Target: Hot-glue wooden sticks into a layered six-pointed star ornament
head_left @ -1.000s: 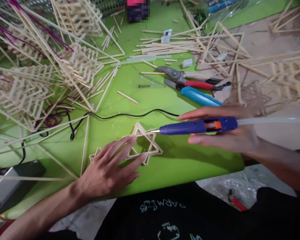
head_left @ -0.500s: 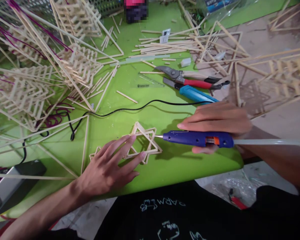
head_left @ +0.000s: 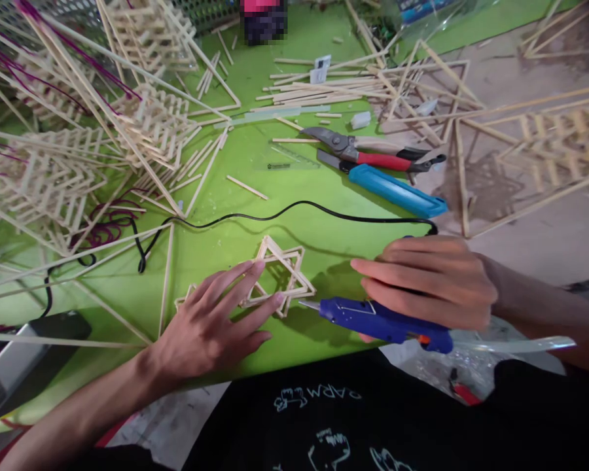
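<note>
A small star frame of thin wooden sticks (head_left: 298,282) lies flat on the green table. My left hand (head_left: 211,324) rests over its left side, fingers spread, with fingertips touching the sticks. Part of another small stick shape (head_left: 184,297) shows beyond that hand, mostly covered. In my right hand (head_left: 432,278) is a blue glue gun (head_left: 353,317), fingers wrapped around its body. Its metal nozzle points left, close to the star's lower right side and apart from it. A clear glue stick (head_left: 530,345) juts from the gun's back end.
A black cord (head_left: 235,214) snakes across the green table (head_left: 324,229). Red-handled pruning shears (head_left: 373,157) and a blue cutter (head_left: 395,190) lie beyond it. Stacked stick structures (head_left: 53,176) crowd the left. Loose sticks (head_left: 304,95) are piled at the back, and a grey box (head_left: 34,360) stands left.
My right hand has swung the glue gun toward me, and its nozzle has dropped from the star's right point to its lower right. My left hand stays on the star.
</note>
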Action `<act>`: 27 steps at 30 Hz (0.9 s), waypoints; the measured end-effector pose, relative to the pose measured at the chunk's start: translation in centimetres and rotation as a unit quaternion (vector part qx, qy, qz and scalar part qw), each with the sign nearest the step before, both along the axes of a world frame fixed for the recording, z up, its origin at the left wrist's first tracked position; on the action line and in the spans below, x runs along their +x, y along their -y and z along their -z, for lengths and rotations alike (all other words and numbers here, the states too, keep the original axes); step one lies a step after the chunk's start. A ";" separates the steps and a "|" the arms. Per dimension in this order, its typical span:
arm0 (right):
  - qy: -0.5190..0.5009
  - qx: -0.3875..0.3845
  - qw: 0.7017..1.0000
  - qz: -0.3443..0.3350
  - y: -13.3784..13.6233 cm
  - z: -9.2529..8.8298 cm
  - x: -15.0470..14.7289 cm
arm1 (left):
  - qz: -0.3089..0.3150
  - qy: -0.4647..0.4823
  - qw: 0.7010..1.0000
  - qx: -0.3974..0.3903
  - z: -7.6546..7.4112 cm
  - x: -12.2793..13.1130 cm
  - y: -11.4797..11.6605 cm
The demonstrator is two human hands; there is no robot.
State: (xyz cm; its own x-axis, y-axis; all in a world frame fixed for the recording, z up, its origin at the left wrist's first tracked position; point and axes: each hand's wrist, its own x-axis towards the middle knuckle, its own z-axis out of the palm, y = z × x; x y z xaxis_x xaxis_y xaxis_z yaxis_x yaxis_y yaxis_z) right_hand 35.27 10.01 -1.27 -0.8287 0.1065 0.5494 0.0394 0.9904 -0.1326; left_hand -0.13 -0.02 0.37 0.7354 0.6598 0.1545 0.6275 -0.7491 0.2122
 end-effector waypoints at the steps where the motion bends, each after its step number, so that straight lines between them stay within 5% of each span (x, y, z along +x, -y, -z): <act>1: 0.010 0.013 1.000 -0.010 0.1 -0.3 -0.2 | 0.001 0.002 1.000 0.001 0.0 0.0 0.0; 7: 0.097 -0.202 0.970 0.098 2.7 -0.8 -1.6 | 0.003 -0.006 1.000 0.009 0.0 -0.1 0.0; 9: 0.042 -0.189 0.964 0.183 4.1 -0.4 -1.7 | 0.004 -0.005 1.000 0.014 0.0 -0.1 -0.1; 12: 0.043 -0.191 0.959 0.205 4.6 0.6 -1.6 | 0.005 -0.008 1.000 0.018 0.0 -0.1 -0.1; 17: 0.123 -0.308 0.936 0.118 2.2 1.6 -1.2 | 0.004 -0.009 1.000 0.008 0.0 -0.1 -0.1; 27: 0.115 -0.241 0.962 0.052 1.5 -1.0 -3.0 | 0.005 -0.008 1.000 0.012 0.1 -0.1 0.0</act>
